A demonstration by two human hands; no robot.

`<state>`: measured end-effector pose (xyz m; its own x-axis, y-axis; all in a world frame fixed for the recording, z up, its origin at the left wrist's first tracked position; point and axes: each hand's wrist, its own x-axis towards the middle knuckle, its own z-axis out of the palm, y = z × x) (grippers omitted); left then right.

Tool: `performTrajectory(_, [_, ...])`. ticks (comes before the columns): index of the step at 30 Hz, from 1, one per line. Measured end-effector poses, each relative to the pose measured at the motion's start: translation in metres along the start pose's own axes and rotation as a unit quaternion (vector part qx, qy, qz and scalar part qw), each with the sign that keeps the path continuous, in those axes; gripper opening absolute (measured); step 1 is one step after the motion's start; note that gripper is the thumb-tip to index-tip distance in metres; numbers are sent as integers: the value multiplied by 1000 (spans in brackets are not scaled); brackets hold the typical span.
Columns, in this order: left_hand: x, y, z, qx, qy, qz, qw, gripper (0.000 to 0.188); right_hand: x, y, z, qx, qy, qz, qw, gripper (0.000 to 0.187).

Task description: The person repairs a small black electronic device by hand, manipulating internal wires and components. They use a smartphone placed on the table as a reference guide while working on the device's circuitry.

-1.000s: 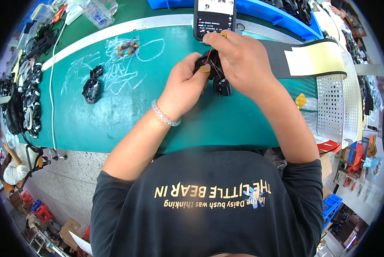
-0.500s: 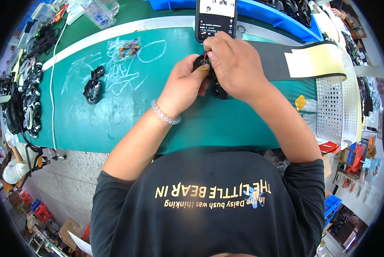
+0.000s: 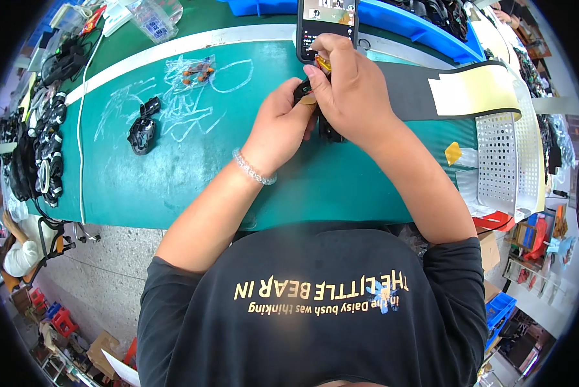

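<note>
Black device (image 3: 331, 134) — green tabletop (image 3: 193, 174) — blue bin (image 3: 418, 32)

Phone (image 3: 326, 18) bars right hand (image 3: 357, 93) ahead; nearer tabletop (image 3: 341, 190) free.

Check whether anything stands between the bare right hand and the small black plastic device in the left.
Nothing visible does: the right hand is at the device, hiding part of it; a small yellow item shows by its fingers. The left hand covers another part.

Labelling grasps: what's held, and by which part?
Left hand holds a black device by its left side; right hand holds a small yellow piece, gripped part unclear.
</note>
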<state>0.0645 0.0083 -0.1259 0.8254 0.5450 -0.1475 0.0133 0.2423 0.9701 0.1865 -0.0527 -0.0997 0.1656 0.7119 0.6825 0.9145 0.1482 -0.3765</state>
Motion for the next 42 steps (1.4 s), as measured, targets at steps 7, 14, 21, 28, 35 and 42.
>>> performTrajectory(7, [0, -2, -2, -12, 12, 1, 1000, 11, 0, 5, -12, 70, -37, 21, 997, 15])
performTrajectory(14, [-1, 0, -1, -59, 22, 35, 997, 9, -1, 15, -15, 25, 6, -60, 998, 15])
performTrajectory(21, [-5, 3, -1, -72, 27, 22, 997, 10, -5, 7, -16, 28, -6, -39, 999, 15])
performTrajectory(28, [-4, 1, -2, -79, 4, 30, 996, 11, -7, 5, -11, 89, 5, -15, 996, 16])
performTrajectory(35, [-4, 3, -1, -77, 19, 13, 997, 10, -4, 4, -23, 21, -2, -32, 999, 17])
performTrajectory(42, [-4, 2, -3, -77, 6, 31, 997, 9, -5, 16, -28, 10, -43, -98, 994, 18])
